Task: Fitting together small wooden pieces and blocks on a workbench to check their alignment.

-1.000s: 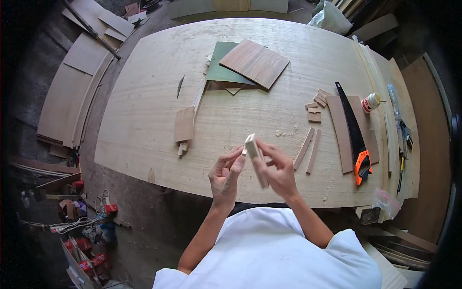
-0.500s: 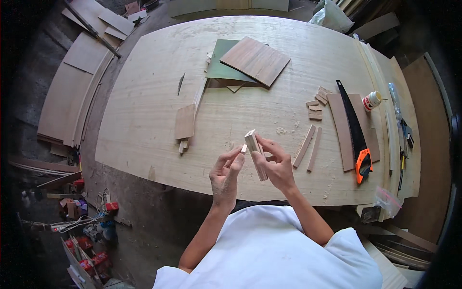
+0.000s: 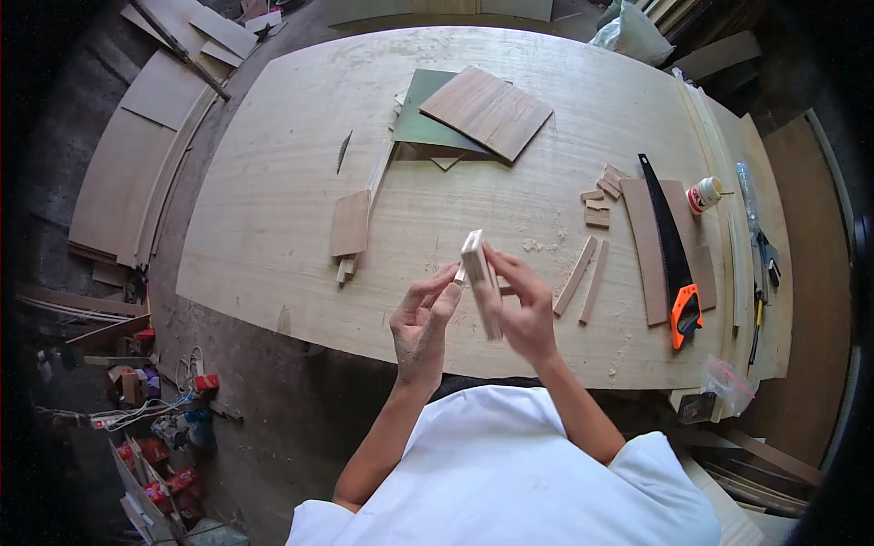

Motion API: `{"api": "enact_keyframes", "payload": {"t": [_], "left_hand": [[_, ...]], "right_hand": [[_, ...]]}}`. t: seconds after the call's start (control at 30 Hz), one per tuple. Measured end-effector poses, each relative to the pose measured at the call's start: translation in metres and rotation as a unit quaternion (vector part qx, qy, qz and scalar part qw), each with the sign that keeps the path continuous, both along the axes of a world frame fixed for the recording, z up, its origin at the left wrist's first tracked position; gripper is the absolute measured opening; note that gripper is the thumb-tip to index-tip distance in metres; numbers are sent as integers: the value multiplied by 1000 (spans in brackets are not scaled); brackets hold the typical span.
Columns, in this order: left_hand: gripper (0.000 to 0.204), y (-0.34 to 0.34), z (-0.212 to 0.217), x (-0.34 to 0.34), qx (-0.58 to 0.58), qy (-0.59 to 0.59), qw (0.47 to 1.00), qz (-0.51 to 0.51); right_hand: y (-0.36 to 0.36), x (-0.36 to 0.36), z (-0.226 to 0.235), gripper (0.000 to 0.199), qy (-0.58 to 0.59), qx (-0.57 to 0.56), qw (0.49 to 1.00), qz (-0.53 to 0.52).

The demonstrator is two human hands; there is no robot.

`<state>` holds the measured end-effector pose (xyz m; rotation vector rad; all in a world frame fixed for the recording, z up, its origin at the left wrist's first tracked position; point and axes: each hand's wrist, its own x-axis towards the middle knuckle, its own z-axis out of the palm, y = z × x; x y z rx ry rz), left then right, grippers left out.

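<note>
Oblong pale-wood block [image 3: 475,259] gripped in right hand [image 3: 531,314] left of orange-handled handsaw [image 3: 670,241], blurred again, likely stroking pale-wood stick [image 3: 460,275] pinched in left hand [image 3: 421,329].

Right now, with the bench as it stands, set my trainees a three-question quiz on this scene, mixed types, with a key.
1. True or false: the black-bladed, orange-handled saw lies to the right of the two thin wooden strips.
2. The right hand holds: A) the saw; B) a pale, narrow wooden block; C) a red-and-white container.
3. Fill in the colour: the brown, rectangular wooden board covers part of a flat ____ sheet.

Key: 1. True. 2. B. 3. Green.
</note>
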<state>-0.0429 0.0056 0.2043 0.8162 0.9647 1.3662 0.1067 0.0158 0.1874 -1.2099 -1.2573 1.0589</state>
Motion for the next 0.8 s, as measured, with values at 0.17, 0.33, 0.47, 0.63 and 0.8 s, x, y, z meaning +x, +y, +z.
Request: {"api": "enact_keyframes", "payload": {"t": [0.17,0.33,0.47,0.63,0.8], "left_hand": [[27,1,-25,-13,-25,-42,999,-15],[28,-3,-1,-1,-8,15,1000,-6],[26,0,-10,-10,-24,-59,998,-26],[27,7,2,0,-8,5,1000,-29],[26,5,0,2,-32,-70,997,-28]], "right_hand": [[-13,-6,11,55,-100,121,988,1],[-1,-5,-2,54,-12,11,1000,-21],[-8,-17,15,56,-12,100,995,-20],[10,-13,5,57,98,-23,994,-44],[5,-17,3,58,-19,144,988,-57]]}}
